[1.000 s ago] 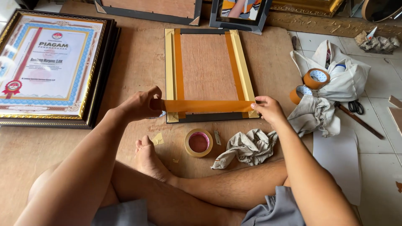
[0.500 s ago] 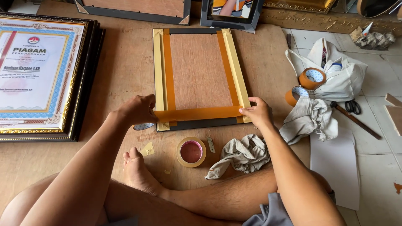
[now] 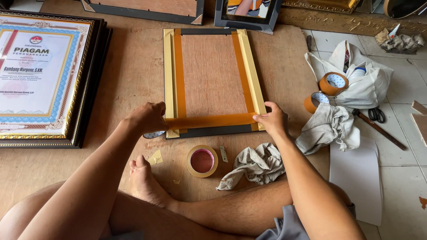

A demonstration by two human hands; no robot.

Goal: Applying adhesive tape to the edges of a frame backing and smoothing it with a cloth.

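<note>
Brown plywood backs the gold-edged picture frame (image 3: 212, 80) that lies face down on the wooden board (image 3: 133, 75) in front of you, straight ahead of your crossed legs. Orange-brown tape strips run down its left and right borders, and a third strip of orange-brown tape (image 3: 211, 121) crosses its near edge from side to side. Your left hand (image 3: 149, 118) rests on the left end of that strip, fingers curled together and pressing down at the frame's near-left corner. Your right hand (image 3: 272, 120) presses the right end, fingers bunched and bent, thumb on the tape at the near-right corner. Neither hand grips anything; both lie flat against tape and frame.

Just below the frame, near your bare foot (image 3: 144, 180), sits a roll of brown tape (image 3: 202, 161) lying flat, with a small blade-like piece (image 3: 223, 154) beside it and a crumpled grey rag (image 3: 255, 163) to its right. A small paper scrap (image 3: 155, 157) lies by your toes.

Farther right, a larger grey cloth (image 3: 329, 126) spills off the board onto the tiled floor, with two more orange tape rolls (image 3: 327, 89) against a white bag (image 3: 369, 82), and black-handled scissors (image 3: 377, 114) next to them. A white sheet (image 3: 358, 173) lies on the tiles.

To your left, well apart, a framed certificate with an ornate gold border (image 3: 40, 73) rests on a stack of dark frames.
</note>
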